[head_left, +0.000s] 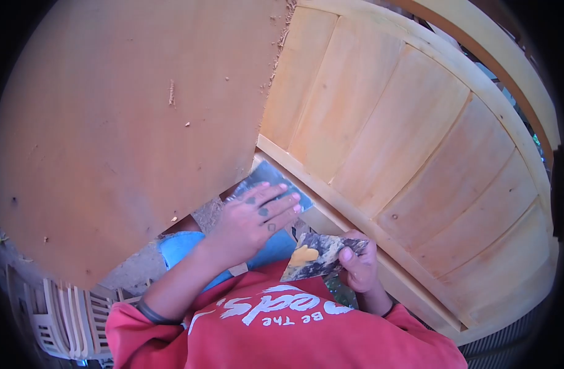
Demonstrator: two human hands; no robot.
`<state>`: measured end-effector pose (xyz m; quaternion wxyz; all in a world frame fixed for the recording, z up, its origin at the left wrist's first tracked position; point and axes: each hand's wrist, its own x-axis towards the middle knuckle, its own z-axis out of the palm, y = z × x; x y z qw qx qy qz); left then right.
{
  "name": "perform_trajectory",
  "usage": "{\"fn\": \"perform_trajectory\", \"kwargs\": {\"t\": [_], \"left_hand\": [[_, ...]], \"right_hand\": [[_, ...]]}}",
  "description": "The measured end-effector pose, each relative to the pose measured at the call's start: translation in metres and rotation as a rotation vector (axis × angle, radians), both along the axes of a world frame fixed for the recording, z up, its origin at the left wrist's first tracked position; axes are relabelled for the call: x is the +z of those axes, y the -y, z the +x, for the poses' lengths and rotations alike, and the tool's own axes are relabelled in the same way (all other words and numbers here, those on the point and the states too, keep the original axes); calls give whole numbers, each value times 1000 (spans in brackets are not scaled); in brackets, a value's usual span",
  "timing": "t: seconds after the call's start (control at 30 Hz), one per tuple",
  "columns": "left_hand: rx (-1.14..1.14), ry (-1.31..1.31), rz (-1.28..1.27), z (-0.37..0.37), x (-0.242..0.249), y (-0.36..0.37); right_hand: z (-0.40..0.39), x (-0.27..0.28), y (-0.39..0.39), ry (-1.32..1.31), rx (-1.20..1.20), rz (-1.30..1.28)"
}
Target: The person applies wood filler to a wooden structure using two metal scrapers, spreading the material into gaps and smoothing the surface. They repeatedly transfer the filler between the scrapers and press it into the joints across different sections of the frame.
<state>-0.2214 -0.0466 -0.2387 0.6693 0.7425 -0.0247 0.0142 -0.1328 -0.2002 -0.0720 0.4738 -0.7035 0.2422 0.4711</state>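
Observation:
My left hand (254,220), tattooed on the fingers, lies flat with its fingers pressed on a dark grey sheet that looks like sandpaper (271,176). The sheet rests against the lower rail of a pale wooden panelled door (380,123). My right hand (359,267) grips a dark, smeared flat piece (325,249) by its right end, close to my red shirt. A blob of yellow paste (305,254) sits on that piece. The two hands are a short distance apart, both beside the door's rail (349,212).
A large brown board (122,123) fills the upper left and overlaps the door's left edge. Stacked white plastic chairs (60,313) stand at the lower left. My knee in blue jeans (183,246) shows under the left arm, over dirt ground.

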Motion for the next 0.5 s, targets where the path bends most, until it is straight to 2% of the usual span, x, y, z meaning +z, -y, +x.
{"fn": "perform_trajectory", "kwargs": {"t": [0.13,0.27,0.5], "left_hand": [[140,69,108,62,0,-54],[165,89,95,114,-2,-53],[-50,61,32,33,3,-19]], "right_hand": [[1,-1,-3,19,20,12],[1,0,0,13,32,-15],[-4,2,2,-20,12,-60]]}}
